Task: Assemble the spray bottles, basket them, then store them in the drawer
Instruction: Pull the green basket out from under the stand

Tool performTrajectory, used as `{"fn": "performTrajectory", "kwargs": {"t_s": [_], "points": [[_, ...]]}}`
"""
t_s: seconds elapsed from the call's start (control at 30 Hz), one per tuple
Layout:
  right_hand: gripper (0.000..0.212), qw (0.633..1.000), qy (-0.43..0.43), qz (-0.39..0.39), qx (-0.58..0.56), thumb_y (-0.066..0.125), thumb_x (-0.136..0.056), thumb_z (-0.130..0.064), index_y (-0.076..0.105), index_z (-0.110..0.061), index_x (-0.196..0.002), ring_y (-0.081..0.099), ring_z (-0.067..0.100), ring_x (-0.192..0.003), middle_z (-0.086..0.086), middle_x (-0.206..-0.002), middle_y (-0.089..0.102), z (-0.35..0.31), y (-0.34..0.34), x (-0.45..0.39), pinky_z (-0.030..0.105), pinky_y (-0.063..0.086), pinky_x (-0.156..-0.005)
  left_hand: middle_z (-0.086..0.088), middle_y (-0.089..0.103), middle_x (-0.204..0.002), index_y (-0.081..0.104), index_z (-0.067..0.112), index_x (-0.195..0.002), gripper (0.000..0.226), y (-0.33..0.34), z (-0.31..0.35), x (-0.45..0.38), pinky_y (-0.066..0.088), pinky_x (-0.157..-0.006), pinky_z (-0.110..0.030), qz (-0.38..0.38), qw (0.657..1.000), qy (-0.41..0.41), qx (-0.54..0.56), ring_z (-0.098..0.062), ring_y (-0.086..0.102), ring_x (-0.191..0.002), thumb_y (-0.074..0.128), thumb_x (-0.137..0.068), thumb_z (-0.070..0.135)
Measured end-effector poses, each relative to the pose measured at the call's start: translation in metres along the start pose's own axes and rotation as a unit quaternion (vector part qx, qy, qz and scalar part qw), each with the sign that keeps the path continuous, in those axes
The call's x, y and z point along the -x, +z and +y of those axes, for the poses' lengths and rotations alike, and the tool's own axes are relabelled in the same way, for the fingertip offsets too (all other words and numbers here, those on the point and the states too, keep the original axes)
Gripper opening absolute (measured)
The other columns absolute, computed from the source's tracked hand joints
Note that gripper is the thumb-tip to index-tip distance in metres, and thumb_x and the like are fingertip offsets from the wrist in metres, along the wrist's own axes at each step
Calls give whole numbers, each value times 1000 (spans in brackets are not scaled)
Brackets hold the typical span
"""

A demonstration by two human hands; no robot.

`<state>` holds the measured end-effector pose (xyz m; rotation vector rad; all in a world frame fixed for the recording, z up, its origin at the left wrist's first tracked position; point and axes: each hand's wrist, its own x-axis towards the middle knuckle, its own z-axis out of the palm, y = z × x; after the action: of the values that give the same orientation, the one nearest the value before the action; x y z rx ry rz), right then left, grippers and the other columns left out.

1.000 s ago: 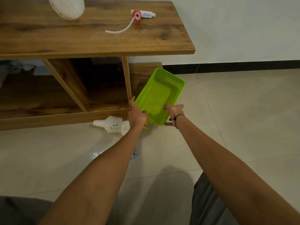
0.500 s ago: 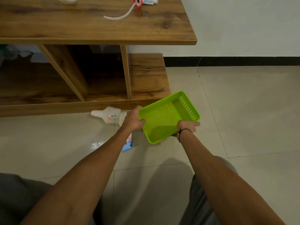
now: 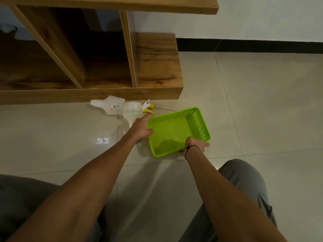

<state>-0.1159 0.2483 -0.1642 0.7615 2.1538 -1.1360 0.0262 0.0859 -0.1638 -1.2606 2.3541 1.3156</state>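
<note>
A lime-green plastic basket (image 3: pixel 176 130) with nothing in it sits low over the tiled floor. My left hand (image 3: pixel 141 127) grips its left rim and my right hand (image 3: pixel 195 145) holds its near right corner. Just behind the basket lie two white spray bottles: one (image 3: pixel 110 106) on its side to the left, another (image 3: pixel 131 110) partly hidden by my left hand. A spray head with a yellow nozzle and trigger (image 3: pixel 148 107) lies beside them, its thin tube trailing right.
A wooden unit (image 3: pixel 157 67) with open shelf compartments stands right behind the bottles; its top overhangs at the upper edge. My knees frame the bottom of the view. Bare tile floor stretches to the right, up to a white wall with a black skirting.
Both hands have brought the basket down and towards me, from in front of the shelf opening to the floor beside the bottles. The view has tilted down, so the tabletop is out of view.
</note>
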Motion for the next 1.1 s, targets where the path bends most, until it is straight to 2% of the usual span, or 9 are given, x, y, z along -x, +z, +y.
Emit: {"fn": "performTrajectory", "kwargs": {"t_s": [0.17, 0.3, 0.43, 0.57, 0.7, 0.77, 0.87, 1.0, 1.1], "points": [[73, 1000, 2, -3, 1, 63, -80, 2, 26, -13, -141, 57, 50, -120, 29, -140, 47, 18, 9, -20, 66, 51, -99, -23, 62, -128, 34, 28, -157, 76, 6, 0, -2, 55, -88, -44, -13, 999, -1, -35, -42, 61, -118, 68, -92, 13], [94, 999, 13, -48, 21, 66, -82, 0, 12, -11, -158, 48, 48, -137, 25, -157, 32, 7, -6, 13, 56, 46, -111, -26, 58, -133, 26, 29, -164, 85, 2, 6, -4, 50, -81, -39, -41, 996, 5, -79, -41, 62, -114, 66, -92, 8], [86, 996, 24, 49, 75, 67, -86, 5, 15, -5, -154, 49, 44, -129, 22, -151, 29, 1, -12, 30, 48, 43, -106, -23, 61, -132, 35, 38, -159, 82, -3, 6, -1, 57, -85, -40, -62, 994, 0, -85, -39, 66, -107, 67, -88, 13], [80, 986, 1, 112, 120, 56, -97, -1, 8, -1, -161, 41, 43, -137, 22, -160, 23, 3, -7, 27, 48, 33, -115, -23, 59, -128, 37, 33, -158, 77, -1, 14, 1, 57, -83, -40, -69, 991, 4, -114, -40, 66, -107, 68, -90, 14], [88, 977, -18, 126, 171, 58, -100, -6, -4, 2, -162, 19, 47, -150, 30, -167, 6, -2, -5, 22, 53, 17, -123, -20, 60, -133, 29, 19, -160, 86, 1, 20, 6, 51, -88, -43, -4, 975, -8, -222, -42, 63, -118, 73, -91, 44], [84, 970, -48, 143, 193, 61, -97, -5, 7, -2, -162, 22, 45, -149, 30, -165, 13, -6, -4, 23, 58, 20, -120, -17, 64, -131, 34, 15, -155, 85, -2, 25, 8, 51, -87, -44, 46, 964, -5, -261, -41, 64, -117, 71, -89, 55], [84, 953, -106, 181, 216, 74, -73, 0, 33, -13, -145, 40, 39, -130, 19, -150, 35, -13, -2, 32, 53, 35, -101, -15, 65, -130, 40, 13, -150, 82, -9, 29, 11, 50, -83, -43, 94, 952, 10, -292, -40, 66, -114, 68, -89, 59], [80, 953, -124, 160, 224, 76, -67, -3, 36, -13, -136, 41, 38, -125, 18, -141, 40, -18, 5, 42, 47, 35, -95, -14, 66, -127, 47, 13, -142, 65, -24, 23, 14, 54, -85, -45, 116, 955, 4, -273, -39, 67, -111, 63, -93, 54], [78, 956, -138, 127, 225, 77, -69, -5, 36, -12, -136, 41, 38, -128, 18, -141, 41, -21, 11, 48, 47, 36, -97, -13, 65, -124, 52, 14, -139, 46, -35, 18, 23, 53, -84, -46, 133, 947, 21, -292, -39, 68, -107, 59, -98, 33]]}}
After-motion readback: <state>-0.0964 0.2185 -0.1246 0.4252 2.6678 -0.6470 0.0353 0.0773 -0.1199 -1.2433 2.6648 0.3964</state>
